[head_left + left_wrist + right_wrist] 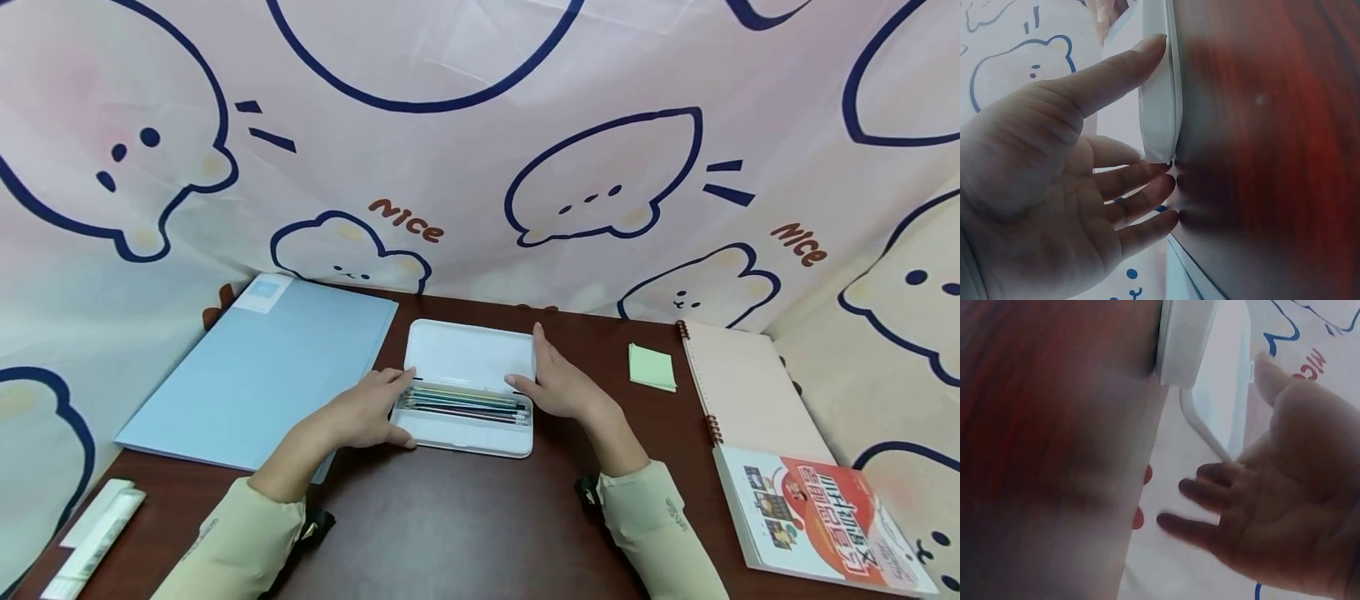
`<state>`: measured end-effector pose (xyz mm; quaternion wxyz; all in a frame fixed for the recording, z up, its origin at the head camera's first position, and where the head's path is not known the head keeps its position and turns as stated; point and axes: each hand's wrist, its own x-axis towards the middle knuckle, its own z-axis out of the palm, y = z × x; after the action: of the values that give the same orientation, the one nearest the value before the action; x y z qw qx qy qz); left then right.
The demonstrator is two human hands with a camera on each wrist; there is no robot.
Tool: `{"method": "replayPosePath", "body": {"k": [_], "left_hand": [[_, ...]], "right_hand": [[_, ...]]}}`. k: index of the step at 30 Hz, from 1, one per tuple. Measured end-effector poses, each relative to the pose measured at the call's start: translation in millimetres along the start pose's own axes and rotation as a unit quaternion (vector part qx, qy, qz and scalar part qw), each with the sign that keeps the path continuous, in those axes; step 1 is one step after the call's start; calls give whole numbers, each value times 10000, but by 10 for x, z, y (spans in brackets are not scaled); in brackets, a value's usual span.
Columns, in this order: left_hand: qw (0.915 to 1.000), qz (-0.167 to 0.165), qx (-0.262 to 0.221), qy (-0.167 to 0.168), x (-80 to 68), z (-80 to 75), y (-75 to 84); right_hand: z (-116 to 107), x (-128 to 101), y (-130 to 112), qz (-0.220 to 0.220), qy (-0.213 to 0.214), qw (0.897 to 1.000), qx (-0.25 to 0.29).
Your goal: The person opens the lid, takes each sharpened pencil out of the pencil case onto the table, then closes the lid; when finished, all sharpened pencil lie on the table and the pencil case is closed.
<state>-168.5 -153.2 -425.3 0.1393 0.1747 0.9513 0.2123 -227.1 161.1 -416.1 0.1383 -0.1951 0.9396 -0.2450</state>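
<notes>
Head view: a white pencil case [462, 437] lies between the two hands, on the dark tabletop [450, 525], its lid [468, 354] folded back toward the cloth backdrop [480, 183]. The left hand [367, 408] is at the case's left end, thumb and fingers spread wide around the front corner; the left wrist view shows the thumb laid along the front wall and the fingertips at the end. How firmly it presses, I cannot tell. The right hand [564, 385] is beside the lid's right edge, fingers extended, thumb reaching over the lower corner — whether it pinches the lid is not clear.

The case is shallow and rectangular with rounded corners and smooth walls; metal or plastic, I cannot say. Slim, straight pencils [465, 406] lie lengthwise inside, near the hinge, some with a glossy look. The tabletop has a reddish-brown wood grain and a soft sheen. Left of the case lies a flat, smooth blue folder [277, 367]; to the right, square green sticky notes [651, 367] and a spiral-bound pad [757, 392] — its lower end under a thick paperback [825, 521].
</notes>
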Motion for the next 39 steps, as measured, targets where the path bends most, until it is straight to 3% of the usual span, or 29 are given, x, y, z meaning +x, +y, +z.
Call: {"method": "replayPosePath", "body": {"k": [5,13,20,24,27,33,39], "left_hand": [[9996,-53,251,-89,-2,-31,17],[9993,-87,348,-94,-9,-46,-7],[9994,-70,340,25,-7,-29,-31],[9992,55,337,198,-11,-13,-23],[9989,157,381,221,-11,-12,-26],[9993,137,337,59,0,-9,-42],[9976,284,589,206,-4,-20,-95]], "right_hand": [[-57,-101,-72,236,-86,9990,-365],[-188,-315,-118,-181,-173,9994,-252],[-115,-167,69,-426,-588,9973,55],[-85,-88,176,-235,-1176,9924,282],[-82,-70,202,-123,-1381,9896,379],[-96,-79,189,-316,-1079,9933,255],[-162,-156,120,-522,-68,9984,-205]]}}
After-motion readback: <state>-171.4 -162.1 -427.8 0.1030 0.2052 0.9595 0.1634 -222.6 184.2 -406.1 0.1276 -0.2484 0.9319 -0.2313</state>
